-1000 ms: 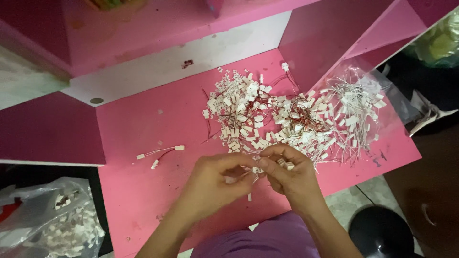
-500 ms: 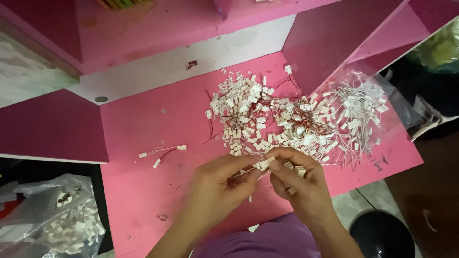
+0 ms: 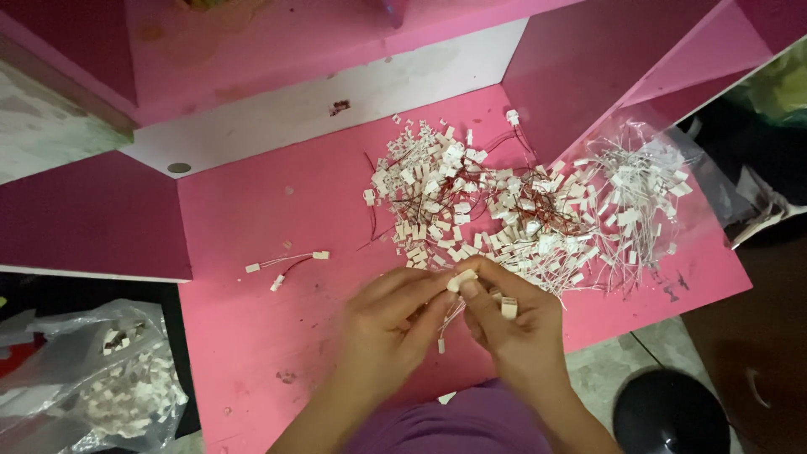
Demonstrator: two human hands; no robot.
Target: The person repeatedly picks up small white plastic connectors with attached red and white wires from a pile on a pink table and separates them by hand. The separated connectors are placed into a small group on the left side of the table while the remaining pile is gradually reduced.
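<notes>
Item: small white connector (image 3: 461, 280) with thin wire leads, pinched between the fingertips of both hands above the near edge of the pink table (image 3: 252, 336).

Left hand (image 3: 388, 324): as I read it, fingers closed narrow on the connector's near end. Right hand (image 3: 513, 324): thumb and forefinger closed on the same piece, a second white plug (image 3: 508, 308) tucked lower against the fingers. A loose lead end (image 3: 440, 345) dangles between the wrists.

Risk, in my judgement: the piece is tiny and held only at the tips, so a slip would drop it into the lap or off the table edge; the hanging lead could also snag on the heap.

Surroundings: a large heap of white connectors with red wires (image 3: 471, 202) just beyond the hands; a clear bag of white-wired pieces (image 3: 630, 193) to its right (partly overlapping the heap). A short finished-looking harness (image 3: 286, 262) lies apart at left. A plastic bag of white parts (image 3: 126, 395) sits below the table's left side. The heap crowds the space ahead of the hands.
</notes>
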